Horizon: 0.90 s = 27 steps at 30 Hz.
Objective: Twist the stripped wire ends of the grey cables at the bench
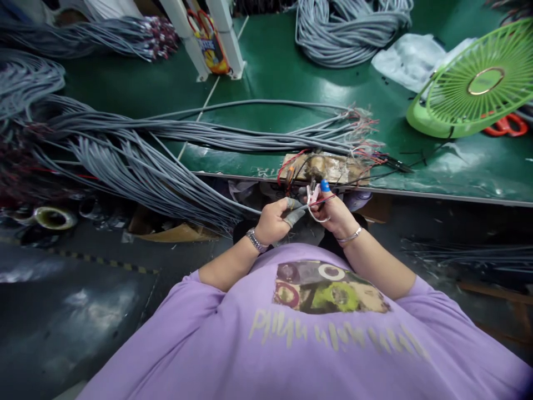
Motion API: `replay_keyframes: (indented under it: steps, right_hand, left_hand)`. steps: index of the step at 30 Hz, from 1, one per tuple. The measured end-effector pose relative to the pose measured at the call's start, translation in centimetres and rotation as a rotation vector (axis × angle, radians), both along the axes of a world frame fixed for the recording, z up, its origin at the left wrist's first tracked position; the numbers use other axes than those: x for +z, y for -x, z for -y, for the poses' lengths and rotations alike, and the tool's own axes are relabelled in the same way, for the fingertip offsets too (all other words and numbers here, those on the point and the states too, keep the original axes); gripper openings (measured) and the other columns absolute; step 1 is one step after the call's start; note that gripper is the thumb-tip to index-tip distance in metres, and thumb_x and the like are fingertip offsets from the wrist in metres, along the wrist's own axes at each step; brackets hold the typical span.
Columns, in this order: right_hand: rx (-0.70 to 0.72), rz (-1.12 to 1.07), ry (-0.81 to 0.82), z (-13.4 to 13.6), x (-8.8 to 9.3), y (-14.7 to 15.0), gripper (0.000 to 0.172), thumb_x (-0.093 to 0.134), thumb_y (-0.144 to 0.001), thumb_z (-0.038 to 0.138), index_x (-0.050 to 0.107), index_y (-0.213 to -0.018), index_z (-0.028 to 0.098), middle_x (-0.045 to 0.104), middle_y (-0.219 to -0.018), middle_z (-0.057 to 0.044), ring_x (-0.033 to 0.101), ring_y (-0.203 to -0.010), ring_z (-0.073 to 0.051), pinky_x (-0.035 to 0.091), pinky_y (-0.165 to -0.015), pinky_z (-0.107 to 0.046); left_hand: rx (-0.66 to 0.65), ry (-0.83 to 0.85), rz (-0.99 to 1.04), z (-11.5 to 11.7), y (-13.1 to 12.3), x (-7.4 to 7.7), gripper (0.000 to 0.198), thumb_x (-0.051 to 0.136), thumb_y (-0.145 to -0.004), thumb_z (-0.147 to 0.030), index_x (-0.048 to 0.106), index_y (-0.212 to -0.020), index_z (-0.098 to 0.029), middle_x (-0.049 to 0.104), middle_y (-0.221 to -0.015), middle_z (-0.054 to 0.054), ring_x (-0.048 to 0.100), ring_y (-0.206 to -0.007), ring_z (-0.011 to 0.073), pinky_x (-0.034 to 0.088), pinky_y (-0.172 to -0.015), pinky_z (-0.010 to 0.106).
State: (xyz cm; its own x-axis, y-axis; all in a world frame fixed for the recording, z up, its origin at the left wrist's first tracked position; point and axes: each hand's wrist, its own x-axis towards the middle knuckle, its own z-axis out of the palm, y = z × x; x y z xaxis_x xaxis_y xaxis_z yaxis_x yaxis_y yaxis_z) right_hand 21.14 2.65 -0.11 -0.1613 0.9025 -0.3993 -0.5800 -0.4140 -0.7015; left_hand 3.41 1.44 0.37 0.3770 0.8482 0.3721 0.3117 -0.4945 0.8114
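Observation:
My left hand [277,219], with grey finger covers and a wristwatch, is closed around the end of a grey cable [216,194] that trails off to the left. My right hand [333,214], wearing a bracelet and a blue fingertip cover, pinches thin red and white wires [316,200] coming out of that cable end. Both hands meet just below the table edge, in front of a worn brown block [333,166] with red and black wires on it.
Bundles of grey cables [125,150] lie across the green table [270,61] and hang off its left edge. A coiled grey bundle [350,28] sits at the back. A green fan [474,83], orange scissors [506,125] and a plastic bag [410,58] are at the right.

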Motion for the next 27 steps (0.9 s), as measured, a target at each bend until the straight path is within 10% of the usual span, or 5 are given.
replay_keyframes:
  steps: [27]
  right_hand:
    - [0.047,-0.103,0.013,1.3,-1.7,-0.4,0.068,0.054,-0.075,0.085,0.057,-0.075,0.017,0.059,-0.067,0.0,0.029,-0.043,-0.004,0.02,-0.035,-0.017]
  left_hand:
    - [-0.26,0.034,-0.014,1.6,2.6,0.9,0.024,0.069,-0.088,-0.036,0.073,-0.087,-0.012,0.074,-0.073,0.006,0.065,-0.06,0.0107,0.051,-0.057,0.019]
